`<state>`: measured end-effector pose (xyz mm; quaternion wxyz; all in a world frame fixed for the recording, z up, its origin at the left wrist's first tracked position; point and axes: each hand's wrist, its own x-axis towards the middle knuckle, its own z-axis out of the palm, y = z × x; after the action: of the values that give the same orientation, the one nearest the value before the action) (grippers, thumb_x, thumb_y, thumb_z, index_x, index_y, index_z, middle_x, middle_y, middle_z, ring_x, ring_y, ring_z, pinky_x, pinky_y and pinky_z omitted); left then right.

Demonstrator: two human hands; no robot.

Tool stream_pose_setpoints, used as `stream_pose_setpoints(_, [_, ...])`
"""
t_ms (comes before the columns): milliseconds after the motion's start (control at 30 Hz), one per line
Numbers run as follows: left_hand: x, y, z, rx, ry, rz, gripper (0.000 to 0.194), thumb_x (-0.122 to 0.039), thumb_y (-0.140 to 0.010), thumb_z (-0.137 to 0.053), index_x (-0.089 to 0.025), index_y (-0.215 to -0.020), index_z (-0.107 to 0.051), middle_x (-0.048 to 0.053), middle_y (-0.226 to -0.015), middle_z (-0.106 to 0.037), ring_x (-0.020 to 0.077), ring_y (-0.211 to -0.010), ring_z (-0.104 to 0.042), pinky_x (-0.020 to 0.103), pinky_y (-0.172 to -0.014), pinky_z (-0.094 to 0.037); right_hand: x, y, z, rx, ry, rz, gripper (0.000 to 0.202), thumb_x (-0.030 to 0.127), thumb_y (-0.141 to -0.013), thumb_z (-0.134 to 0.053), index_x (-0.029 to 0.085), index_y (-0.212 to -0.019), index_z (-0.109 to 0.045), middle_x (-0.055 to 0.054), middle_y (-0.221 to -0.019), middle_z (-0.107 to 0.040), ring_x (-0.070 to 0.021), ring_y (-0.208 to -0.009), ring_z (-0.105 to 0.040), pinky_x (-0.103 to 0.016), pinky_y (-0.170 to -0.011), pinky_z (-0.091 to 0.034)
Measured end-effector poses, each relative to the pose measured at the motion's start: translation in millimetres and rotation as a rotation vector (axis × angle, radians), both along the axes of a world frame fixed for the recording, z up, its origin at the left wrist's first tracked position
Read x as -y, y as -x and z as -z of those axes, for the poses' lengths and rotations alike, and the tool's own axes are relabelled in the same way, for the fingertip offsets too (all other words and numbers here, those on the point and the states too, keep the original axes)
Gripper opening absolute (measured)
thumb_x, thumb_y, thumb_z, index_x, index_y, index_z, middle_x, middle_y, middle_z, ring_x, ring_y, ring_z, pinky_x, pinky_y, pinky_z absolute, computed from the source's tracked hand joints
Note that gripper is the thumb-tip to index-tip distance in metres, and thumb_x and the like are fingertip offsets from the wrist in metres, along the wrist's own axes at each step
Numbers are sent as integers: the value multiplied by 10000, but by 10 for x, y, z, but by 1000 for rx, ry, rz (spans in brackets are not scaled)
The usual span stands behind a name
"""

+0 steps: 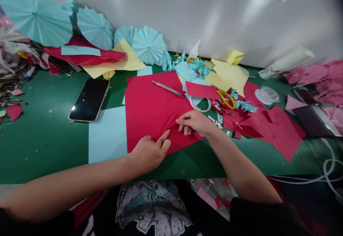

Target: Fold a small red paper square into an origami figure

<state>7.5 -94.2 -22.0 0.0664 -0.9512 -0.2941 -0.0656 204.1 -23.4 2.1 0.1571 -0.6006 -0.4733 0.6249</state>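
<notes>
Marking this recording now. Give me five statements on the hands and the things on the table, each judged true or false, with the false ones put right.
1. The right hand pinches the folded red paper. True.
2. The left hand is holding the yellow-handled scissors. False: the yellow-handled scissors lie on the table, and the left hand's index finger is at the folded red paper.
3. A slim metallic tool lies on the red sheets. True.
4. The phone left of the red sheets lies screen down. False: the phone lies screen up, and the screen is dark.
5. The pleated paper discs by the wall are light blue. True.
</notes>
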Motion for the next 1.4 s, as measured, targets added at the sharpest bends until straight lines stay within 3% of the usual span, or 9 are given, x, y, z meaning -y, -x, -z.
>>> stream_pose_setpoints(200, [27, 26, 51, 61, -52, 3, 68, -114, -791, -423, -162, -774, -468, 172, -1178, -588, 118, -369, -479, 301, -409, -369, 6, -45, -19, 53, 3, -24, 129, 173, -707, -679, 115, -629, -595, -6, -517, -641, -79, -411, -601, -134, -379, -463])
stream_pose_setpoints(400, [25, 55, 6, 150, -108, 26, 84, -133, -811, -429, -169, -743, -463, 133, -1119, -633, 118, -400, -502, 296, -439, -368, 17, -22, -43, 91, -25, -58, 149, 138, -764, -605, 138, -643, -518, 8, -511, -624, -87, -413, -609, -135, -370, -465])
stream_pose_setpoints(567, [-30, 39, -8, 121, -93, -6, 92, -170, -826, -421, -171, -742, -457, 150, -1227, -556, 107, -391, -483, 301, -440, -354, 30, -21, -31, 102, -42, -77, 149, 178, -746, -629, 145, -674, -502, 7, -522, -622, -94, -427, -618, -142, -384, -480])
stream_pose_setpoints(867, [-41, 20, -1, 96, -28, -10, 98, -173, -832, -410, -162, -769, -484, 161, -1202, -575, 116, -406, -503, 309, -446, -388, 40, -15, -8, 100, -44, -71, 132, 173, -758, -612, 155, -715, -488, 16, -520, -613, -102, -434, -622, -150, -383, -484])
stream_pose_setpoints(1067, [-11, 41, -27, 90, -108, -14, 106, -153, -814, -440, -177, -716, -472, 129, -1175, -599, 120, -390, -492, 309, -430, -382, 40, -22, -3, 97, -55, -74, 129, 188, -751, -615, 154, -719, -495, 7, -536, -619, -105, -440, -625, -153, -381, -477])
stream_pose_setpoints(1267, [27, 46, -28, 136, -107, -90, 91, -146, -812, -440, -159, -755, -510, 114, -1051, -669, 120, -412, -525, 297, -432, -386, 39, -30, 31, 88, -59, -67, 136, 184, -746, -623, 155, -711, -495, 19, -517, -609, -102, -418, -617, -144, -362, -463])
stream_pose_setpoints(1400, [44, 49, -28, 202, -127, -136, 149, -179, -837, -422, -141, -783, -555, 73, -789, -710, 122, -395, -518, 285, -415, -372, 42, -19, 16, 92, -62, -65, 143, 191, -747, -631, 152, -708, -498, 17, -516, -606, -98, -415, -615, -133, -354, -457])
